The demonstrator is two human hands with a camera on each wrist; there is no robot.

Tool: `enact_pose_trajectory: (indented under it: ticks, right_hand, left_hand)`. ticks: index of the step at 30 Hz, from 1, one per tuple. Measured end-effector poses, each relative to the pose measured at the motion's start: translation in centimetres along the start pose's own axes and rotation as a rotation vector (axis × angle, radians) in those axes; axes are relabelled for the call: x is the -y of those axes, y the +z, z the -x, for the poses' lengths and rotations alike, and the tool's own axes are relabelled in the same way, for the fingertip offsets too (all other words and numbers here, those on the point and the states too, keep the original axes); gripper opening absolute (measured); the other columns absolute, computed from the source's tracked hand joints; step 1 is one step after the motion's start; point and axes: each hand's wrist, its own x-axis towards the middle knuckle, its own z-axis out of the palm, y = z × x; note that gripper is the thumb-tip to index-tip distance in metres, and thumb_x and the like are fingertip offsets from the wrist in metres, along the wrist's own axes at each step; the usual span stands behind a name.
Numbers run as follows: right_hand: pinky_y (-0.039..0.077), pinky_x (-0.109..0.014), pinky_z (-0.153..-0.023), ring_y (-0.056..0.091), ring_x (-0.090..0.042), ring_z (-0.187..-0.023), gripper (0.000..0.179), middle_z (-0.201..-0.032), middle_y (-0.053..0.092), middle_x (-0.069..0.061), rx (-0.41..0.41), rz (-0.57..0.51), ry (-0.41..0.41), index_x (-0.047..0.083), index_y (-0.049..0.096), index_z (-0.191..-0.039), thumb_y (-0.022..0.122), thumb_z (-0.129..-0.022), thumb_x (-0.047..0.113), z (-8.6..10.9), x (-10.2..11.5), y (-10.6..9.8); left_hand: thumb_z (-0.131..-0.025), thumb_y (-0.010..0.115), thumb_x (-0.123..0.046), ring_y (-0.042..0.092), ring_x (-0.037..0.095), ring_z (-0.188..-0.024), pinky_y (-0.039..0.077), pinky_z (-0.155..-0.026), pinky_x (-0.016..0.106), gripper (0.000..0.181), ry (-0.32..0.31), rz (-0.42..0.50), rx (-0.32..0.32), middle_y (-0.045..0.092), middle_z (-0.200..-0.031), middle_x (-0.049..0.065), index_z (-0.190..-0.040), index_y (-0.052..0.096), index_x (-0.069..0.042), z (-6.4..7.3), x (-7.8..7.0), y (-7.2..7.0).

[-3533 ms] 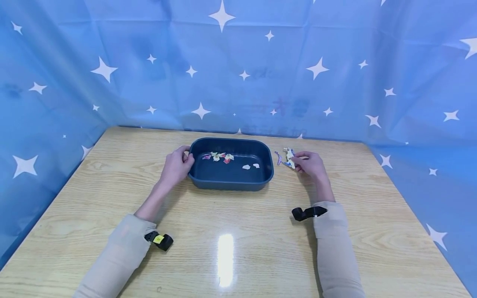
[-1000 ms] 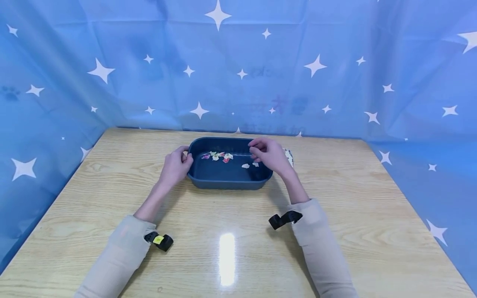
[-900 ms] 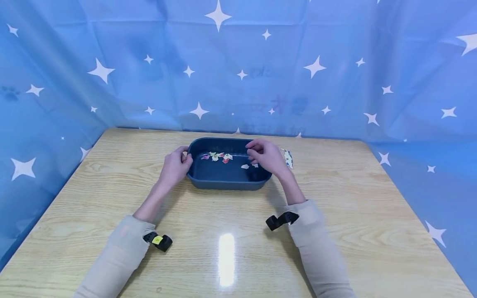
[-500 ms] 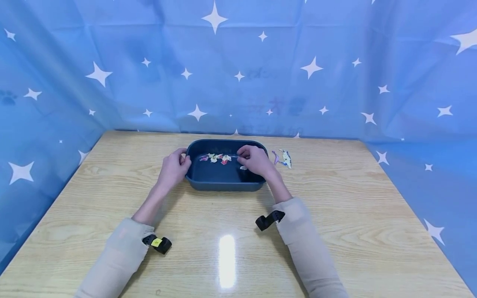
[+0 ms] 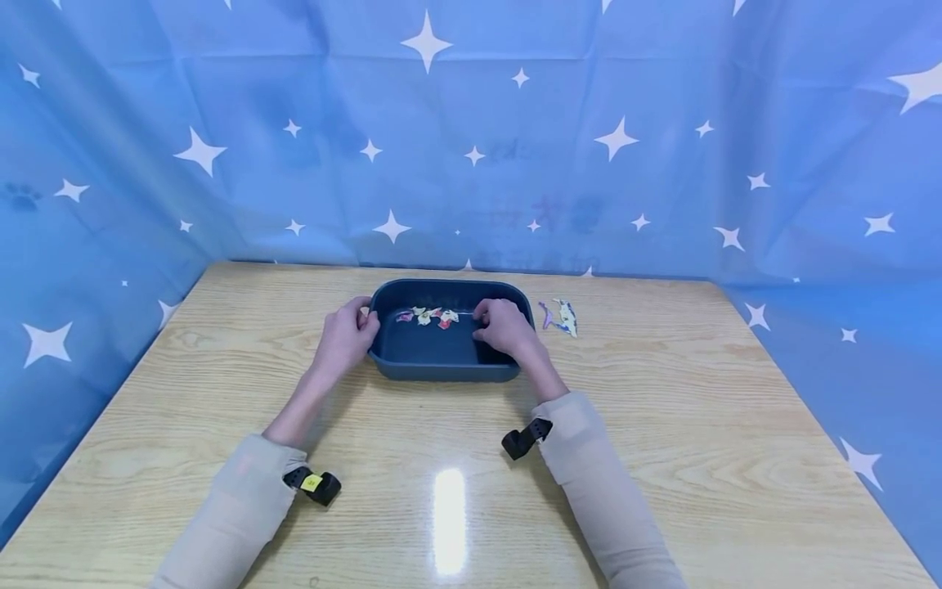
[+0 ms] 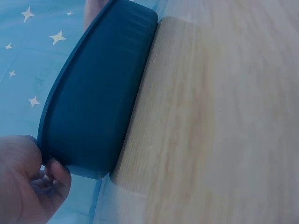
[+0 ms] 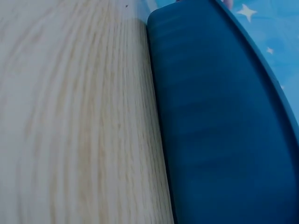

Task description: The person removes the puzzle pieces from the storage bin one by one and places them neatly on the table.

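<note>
A dark blue rectangular tub stands on the table. My left hand grips its left rim, thumb on one side and fingers on the other; the left wrist view shows that hand at the tub's end. My right hand reaches down inside the right half, fingers bent; I cannot tell whether it pinches anything. Several small coloured paper cut-outs lie along the inside at the left and middle. In the right wrist view the tub's wall hides the right hand.
Right of the tub lie a thin purple scrap and a larger white-and-blue paper piece. The wooden table ends at a blue star-patterned curtain. Black wrist cameras sit on both sleeves.
My right hand has gone from the white-and-blue piece leftward over the rim and down into the tub, where it now covers the two pale scraps seen earlier. The left hand has stayed put.
</note>
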Motion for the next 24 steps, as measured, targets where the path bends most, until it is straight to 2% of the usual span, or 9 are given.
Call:
enact_pose_trajectory:
  ticks: [4, 11, 14, 18, 21, 24]
  right_hand:
    - [0.051, -0.041, -0.091, 0.061, -0.027, -0.105, 0.021, -0.115, 0.065, -0.014, 0.02, 0.045, 0.03, 0.004, 0.067, -0.117, 0.065, -0.097, 0.005, -0.18, 0.1, 0.11]
    - [0.052, -0.038, -0.083, 0.062, -0.022, -0.092, 0.009, -0.102, 0.066, -0.008, 0.032, 0.04, 0.043, 0.006, 0.068, -0.105, 0.063, -0.097, 0.004, -0.21, 0.11, 0.18]
    - [0.052, -0.035, -0.077, 0.063, -0.02, -0.084, 0.005, -0.095, 0.067, -0.007, 0.013, -0.002, 0.016, 0.006, 0.069, -0.098, 0.064, -0.098, 0.006, -0.15, 0.07, 0.21]
    - [0.055, -0.032, -0.071, 0.067, -0.018, -0.075, 0.007, -0.091, 0.07, -0.008, -0.008, -0.122, -0.05, 0.004, 0.066, -0.096, 0.061, -0.1, 0.007, 0.03, -0.03, 0.23]
    - [0.057, -0.033, -0.073, 0.07, -0.017, -0.075, 0.008, -0.091, 0.071, -0.009, -0.023, -0.191, -0.098, 0.003, 0.065, -0.096, 0.06, -0.101, 0.007, 0.15, -0.13, 0.15]
    - [0.057, -0.035, -0.079, 0.071, -0.017, -0.079, 0.007, -0.091, 0.072, -0.008, -0.053, -0.208, -0.139, 0.004, 0.065, -0.097, 0.061, -0.101, 0.007, 0.21, -0.27, 0.04]
  left_hand:
    - [-0.1, 0.05, -0.01, 0.046, 0.017, -0.053, 0.041, -0.059, 0.033, 0.037, 0.002, -0.011, -0.007, 0.046, -0.065, 0.001, -0.13, 0.059, 0.009, 0.03, -0.02, 0.05]
    - [-0.1, 0.05, -0.01, 0.046, 0.017, -0.051, 0.04, -0.056, 0.033, 0.036, 0.005, -0.003, -0.01, 0.046, -0.065, 0.001, -0.13, 0.06, 0.008, 0.11, -0.19, -0.04]
    - [-0.1, 0.05, -0.01, 0.046, 0.018, -0.052, 0.04, -0.056, 0.033, 0.036, 0.0, -0.004, -0.004, 0.046, -0.065, 0.001, -0.13, 0.06, 0.008, 0.15, -0.25, -0.05]
    - [-0.1, 0.05, -0.01, 0.046, 0.018, -0.052, 0.04, -0.057, 0.034, 0.037, -0.003, -0.006, -0.003, 0.046, -0.065, 0.001, -0.13, 0.059, 0.008, 0.13, -0.19, -0.04]
    - [-0.1, 0.049, -0.01, 0.046, 0.018, -0.053, 0.041, -0.058, 0.034, 0.037, 0.0, -0.011, -0.004, 0.046, -0.065, 0.001, -0.131, 0.059, 0.009, 0.1, -0.11, -0.02]
    - [-0.1, 0.049, -0.01, 0.046, 0.018, -0.053, 0.041, -0.058, 0.034, 0.037, 0.006, -0.01, -0.007, 0.047, -0.065, 0.002, -0.13, 0.059, 0.009, 0.09, -0.07, -0.01]
